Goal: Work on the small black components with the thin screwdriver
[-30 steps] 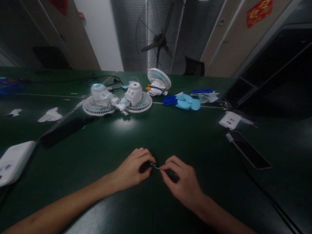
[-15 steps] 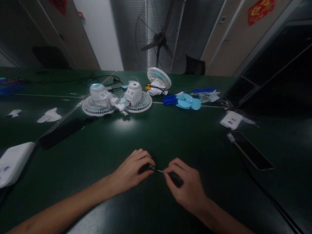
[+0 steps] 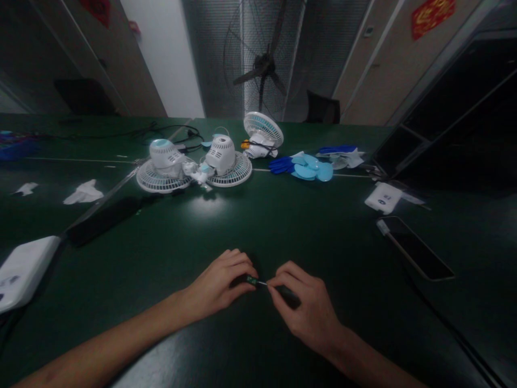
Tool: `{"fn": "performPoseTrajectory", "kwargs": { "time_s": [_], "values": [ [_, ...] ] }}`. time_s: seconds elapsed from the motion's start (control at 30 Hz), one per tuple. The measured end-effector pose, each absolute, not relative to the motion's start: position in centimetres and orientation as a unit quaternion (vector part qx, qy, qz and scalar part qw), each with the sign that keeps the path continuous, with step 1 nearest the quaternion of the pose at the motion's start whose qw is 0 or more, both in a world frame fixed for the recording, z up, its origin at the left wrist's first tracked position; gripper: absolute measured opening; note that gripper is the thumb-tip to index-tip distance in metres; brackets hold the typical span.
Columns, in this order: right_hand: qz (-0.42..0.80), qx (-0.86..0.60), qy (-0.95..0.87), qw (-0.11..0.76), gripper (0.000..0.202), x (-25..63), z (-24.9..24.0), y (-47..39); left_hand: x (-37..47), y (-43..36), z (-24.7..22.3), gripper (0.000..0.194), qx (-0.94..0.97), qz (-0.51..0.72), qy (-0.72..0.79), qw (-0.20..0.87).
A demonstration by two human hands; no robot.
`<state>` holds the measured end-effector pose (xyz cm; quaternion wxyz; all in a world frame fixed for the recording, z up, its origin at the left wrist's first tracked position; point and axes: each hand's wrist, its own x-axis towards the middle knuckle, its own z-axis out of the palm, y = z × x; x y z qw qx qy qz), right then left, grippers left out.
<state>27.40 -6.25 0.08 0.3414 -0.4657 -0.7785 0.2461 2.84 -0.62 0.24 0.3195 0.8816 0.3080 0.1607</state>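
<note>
Over the near middle of the table, my left hand point(image 3: 224, 280) is closed around the dark, green-marked handle of a small screwdriver point(image 3: 252, 280). Its thin metal shaft points right, towards my other hand. Thumb and forefinger of my right hand point(image 3: 309, 307) pinch the far end of that shaft. Most of the handle is hidden inside the left fingers, and the shaft's tip is covered by the right fingertips.
Beyond the hands, two white fans point(image 3: 163, 180) lie face down, and another fan point(image 3: 263, 129) leans behind them. Blue fan blades point(image 3: 311, 168) lie right of these. A phone point(image 3: 416, 248) and a white box point(image 3: 383, 198) are at right; a white device point(image 3: 28, 269) is at left.
My right hand has shifted slightly left, closer to my left hand, still pinching the shaft. The left hand holds the handle almost in the same spot.
</note>
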Motion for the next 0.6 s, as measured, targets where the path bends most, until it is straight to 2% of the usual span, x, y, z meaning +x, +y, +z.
{"fn": "performPoseTrajectory", "kwargs": {
  "time_s": [0.33,0.6],
  "values": [
    [0.223,-0.465,-0.794,0.323,0.015,27.47,-0.34,-6.36,2.75,-0.82,-0.22,0.011,0.872,0.166,0.325,0.326],
    [0.293,-0.457,-0.774,0.325,0.015,27.57,-0.43,-5.95,2.6,-0.7,0.04,0.015,0.872,0.173,0.309,0.338]
  ]
}}
